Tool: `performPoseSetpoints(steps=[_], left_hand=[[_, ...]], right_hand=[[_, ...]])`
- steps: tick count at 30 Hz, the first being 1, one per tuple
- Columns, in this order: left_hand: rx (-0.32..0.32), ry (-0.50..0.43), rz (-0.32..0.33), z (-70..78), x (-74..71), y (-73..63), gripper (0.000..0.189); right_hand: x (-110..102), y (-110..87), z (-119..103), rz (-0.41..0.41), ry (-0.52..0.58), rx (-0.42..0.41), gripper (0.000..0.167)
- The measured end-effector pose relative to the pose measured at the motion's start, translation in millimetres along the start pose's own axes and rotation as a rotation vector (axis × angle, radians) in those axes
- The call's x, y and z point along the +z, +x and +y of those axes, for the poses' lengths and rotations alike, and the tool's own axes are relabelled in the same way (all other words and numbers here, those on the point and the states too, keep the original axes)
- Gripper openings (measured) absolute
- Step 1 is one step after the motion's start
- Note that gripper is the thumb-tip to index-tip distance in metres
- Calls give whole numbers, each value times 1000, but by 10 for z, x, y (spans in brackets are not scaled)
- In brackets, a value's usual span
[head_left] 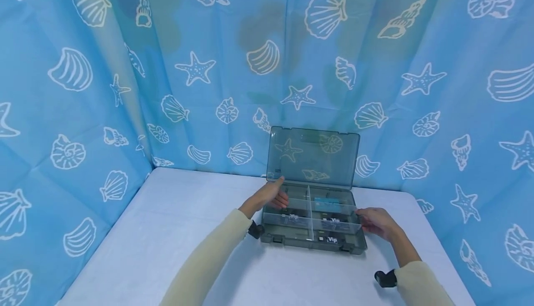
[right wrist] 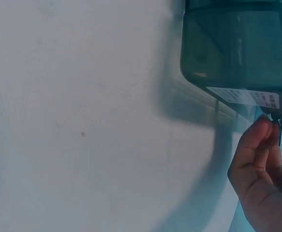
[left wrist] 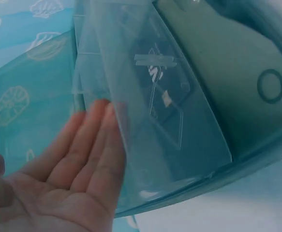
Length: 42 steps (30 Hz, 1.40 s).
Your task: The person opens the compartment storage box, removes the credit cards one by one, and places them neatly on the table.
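A smoky see-through divider box (head_left: 306, 243) lies on the table, its lid (head_left: 314, 155) raised at the back. Inside, clear dividers cross, and dark cards (head_left: 332, 239) marked "Vip" lie in several compartments. My left hand (head_left: 267, 195) reaches over the left wall. In the left wrist view its nearly straight fingers (left wrist: 102, 154) meet the edge of a long clear divider (left wrist: 165, 96). At the right wall, my right hand (head_left: 377, 222) pinches the far end of a long clear divider (head_left: 335, 207) between thumb and fingers (right wrist: 257, 135).
A blue card (head_left: 327, 203) lies in the back right compartment. The white table (head_left: 175, 232) extends to the left of the box. Behind stands a blue shell-patterned curtain (head_left: 233, 130), close to the raised lid. A printed label (right wrist: 247, 96) is stuck on the box.
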State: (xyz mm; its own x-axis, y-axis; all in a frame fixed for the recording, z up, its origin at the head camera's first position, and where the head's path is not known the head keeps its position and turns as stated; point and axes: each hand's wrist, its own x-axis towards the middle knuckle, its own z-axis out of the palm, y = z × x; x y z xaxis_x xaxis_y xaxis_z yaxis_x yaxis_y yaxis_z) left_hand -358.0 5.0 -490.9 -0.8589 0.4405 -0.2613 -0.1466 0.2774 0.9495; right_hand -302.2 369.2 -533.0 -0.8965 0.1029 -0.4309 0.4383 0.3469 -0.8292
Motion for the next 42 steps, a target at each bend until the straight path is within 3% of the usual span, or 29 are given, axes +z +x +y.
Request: performPoseSetpoints(steps=[5,11,17,30,32,38,42], left_hand=[[-45,69,-40,-25,60,-26,88],[-99,154,36,-30,108,-59,87],[-138,119,111,-37,119,-122,84],[-152,-43,67,-38,85,-118,80],[-144,-49,65,-46,89,-125,76],[-56,-64,29,-97,130,-125,34],[-14,-70,44,-125,156,-99,24]], right_hand=[[-8,-24,20,15,28,-4,48],[2,6,31,22,34,13,46],[25,42,36,2,73,6,45],[1,30,-6,1,119,29,32],[2,24,-8,-9,127,23,32],[1,21,20,4,143,35,35],[8,19,20,8,132,35,42]])
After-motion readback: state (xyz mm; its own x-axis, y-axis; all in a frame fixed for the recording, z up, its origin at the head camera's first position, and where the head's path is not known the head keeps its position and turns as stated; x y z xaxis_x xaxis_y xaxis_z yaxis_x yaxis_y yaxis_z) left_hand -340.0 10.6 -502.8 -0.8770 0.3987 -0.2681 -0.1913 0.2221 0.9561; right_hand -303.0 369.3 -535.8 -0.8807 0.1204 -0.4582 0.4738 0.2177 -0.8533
